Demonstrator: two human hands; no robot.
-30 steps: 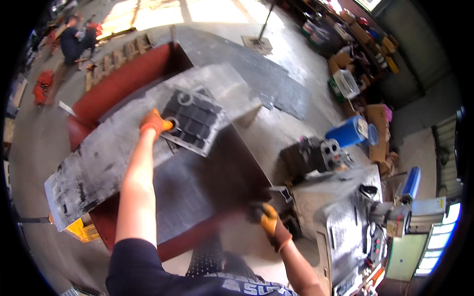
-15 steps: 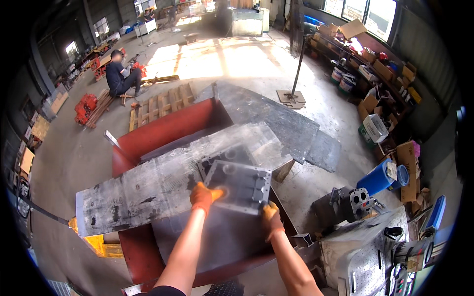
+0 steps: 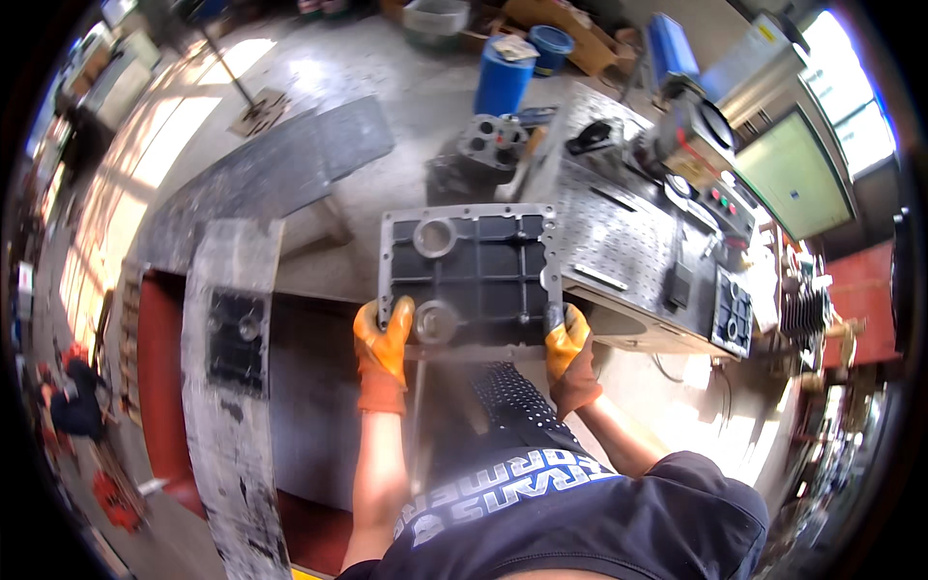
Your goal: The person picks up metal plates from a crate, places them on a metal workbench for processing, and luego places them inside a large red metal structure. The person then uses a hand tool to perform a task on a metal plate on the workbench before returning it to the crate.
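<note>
In front of my body I hold a rectangular metal cover plate [image 3: 474, 261] up in the air. Its inner side is dark and ribbed, with two round rings and a pale flange full of bolt holes. My left hand [image 3: 383, 350], in an orange work glove, grips the lower left corner with the thumb over the face. At the lower right corner my gloved right hand [image 3: 570, 350] is closed round the edge; its fingers behind the plate are hidden. A similar cover plate [image 3: 238, 340] lies on a long worn grey board [image 3: 217, 464] to the left.
The board rests across a red metal bin [image 3: 162, 377]. To the right stands a perforated metal workbench [image 3: 619, 237] carrying another ribbed plate [image 3: 733, 311] and a machine [image 3: 691, 145]. Beyond are a metal casting [image 3: 491, 140] and a blue drum [image 3: 505, 77]. A person [image 3: 82, 401] sits far left.
My view has swung right, toward the workbench. The cover plate has moved with both hands from over the board and bin, and now shows upright and closer to me.
</note>
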